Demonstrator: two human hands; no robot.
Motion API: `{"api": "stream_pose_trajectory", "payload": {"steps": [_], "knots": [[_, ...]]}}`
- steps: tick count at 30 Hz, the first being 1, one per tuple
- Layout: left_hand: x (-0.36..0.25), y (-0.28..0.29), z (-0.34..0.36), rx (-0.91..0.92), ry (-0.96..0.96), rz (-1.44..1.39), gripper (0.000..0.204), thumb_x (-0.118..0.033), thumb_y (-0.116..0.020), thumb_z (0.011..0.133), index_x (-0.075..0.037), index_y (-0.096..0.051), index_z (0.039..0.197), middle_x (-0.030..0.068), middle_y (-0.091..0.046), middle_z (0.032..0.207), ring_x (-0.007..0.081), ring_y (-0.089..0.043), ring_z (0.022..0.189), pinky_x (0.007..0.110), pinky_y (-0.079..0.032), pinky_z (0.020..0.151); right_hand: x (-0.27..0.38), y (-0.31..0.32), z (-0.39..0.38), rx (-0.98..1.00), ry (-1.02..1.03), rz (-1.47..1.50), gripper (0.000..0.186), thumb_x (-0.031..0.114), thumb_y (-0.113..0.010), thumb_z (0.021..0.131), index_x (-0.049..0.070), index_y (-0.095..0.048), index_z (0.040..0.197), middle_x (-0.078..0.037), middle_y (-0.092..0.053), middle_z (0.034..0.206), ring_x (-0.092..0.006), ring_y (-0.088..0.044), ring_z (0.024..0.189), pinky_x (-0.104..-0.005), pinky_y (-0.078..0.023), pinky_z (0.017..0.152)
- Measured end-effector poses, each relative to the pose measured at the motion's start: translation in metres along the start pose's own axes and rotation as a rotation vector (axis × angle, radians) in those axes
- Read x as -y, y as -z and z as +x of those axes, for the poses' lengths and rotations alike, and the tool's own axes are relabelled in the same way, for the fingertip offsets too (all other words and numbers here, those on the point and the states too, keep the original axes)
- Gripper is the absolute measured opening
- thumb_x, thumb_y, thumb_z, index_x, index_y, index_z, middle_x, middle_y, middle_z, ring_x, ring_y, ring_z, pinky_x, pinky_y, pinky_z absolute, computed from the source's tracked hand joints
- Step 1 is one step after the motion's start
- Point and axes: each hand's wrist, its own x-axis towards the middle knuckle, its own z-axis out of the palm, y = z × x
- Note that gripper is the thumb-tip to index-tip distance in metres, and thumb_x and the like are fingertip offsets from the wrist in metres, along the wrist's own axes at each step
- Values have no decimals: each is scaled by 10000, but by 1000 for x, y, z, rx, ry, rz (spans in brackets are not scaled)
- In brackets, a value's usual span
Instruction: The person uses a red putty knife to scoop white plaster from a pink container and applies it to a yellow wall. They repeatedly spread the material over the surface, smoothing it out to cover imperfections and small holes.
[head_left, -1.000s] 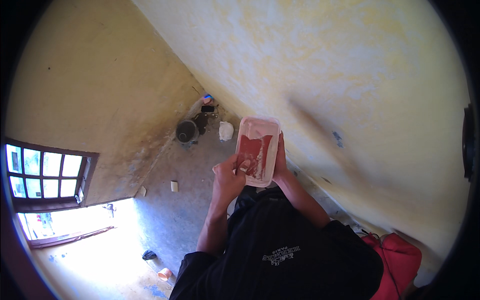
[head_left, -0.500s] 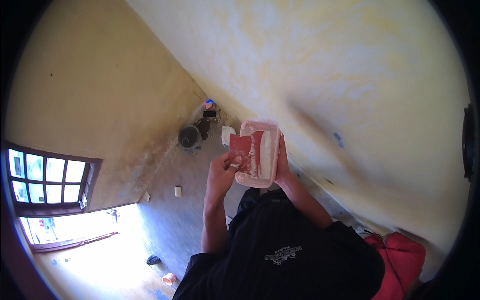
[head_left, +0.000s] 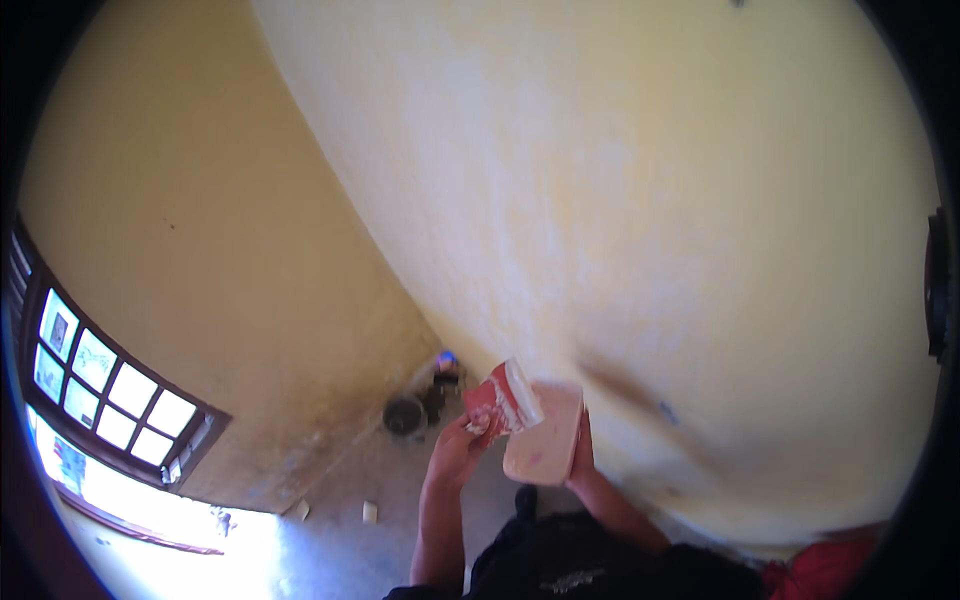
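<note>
My left hand (head_left: pixel 457 458) is closed on a red flat putty spreader (head_left: pixel 488 402). A band of white putty runs along the spreader's far edge, and more is smeared over its face. The blade is tilted and overlaps the upper left rim of a pink rectangular plastic tub (head_left: pixel 546 440). Gripping that tub by its right side is my right hand (head_left: pixel 583 458), its fingers partly hidden behind the wall of the tub. Whitish residue coats the tub, but how much putty lies inside I cannot tell.
A large yellow wall (head_left: pixel 640 200) with whitish patches rises in front and to the right. It meets a second wall (head_left: pixel 200 180) with a barred window (head_left: pixel 110 385) at left. A dark bucket (head_left: pixel 404 414) stands by the corner; a small pale block (head_left: pixel 370 512) lies on the floor.
The spreader has come up out of the tub and tilted, with putty on its edge. My view has swung up toward the wall, so both hands sit lower in the picture.
</note>
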Motion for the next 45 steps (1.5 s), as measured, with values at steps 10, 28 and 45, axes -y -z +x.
{"api": "stream_pose_trajectory", "payload": {"steps": [10,28,45], "knots": [[-330,-163,48,14,-813,424,311,-151,-519,986,-3,-596,1249,76,-674,1158,152,-657,1003,299,-527,856,10,2,-15,45,-97,-156,761,712,-423,915,189,-438,1468,-71,-536,1410,-319,-536,1271,-597,-435,1037],[-420,-396,19,-470,-1741,1483,379,-66,-565,848,-107,-683,1205,244,-686,858,431,-669,817,491,-548,733,0,-56,-34,21,-94,-342,696,674,-356,952,167,-490,1410,-62,-558,1364,-297,-544,1256,-537,-441,1052],[-548,-402,30,-478,-1305,899,432,-339,-557,935,-21,-659,662,77,-634,640,186,-623,590,342,-500,597,-1,-64,-76,18,-109,-308,672,648,-342,976,163,-478,1420,-58,-578,1325,-270,-568,1210,-510,-459,1024]]}}
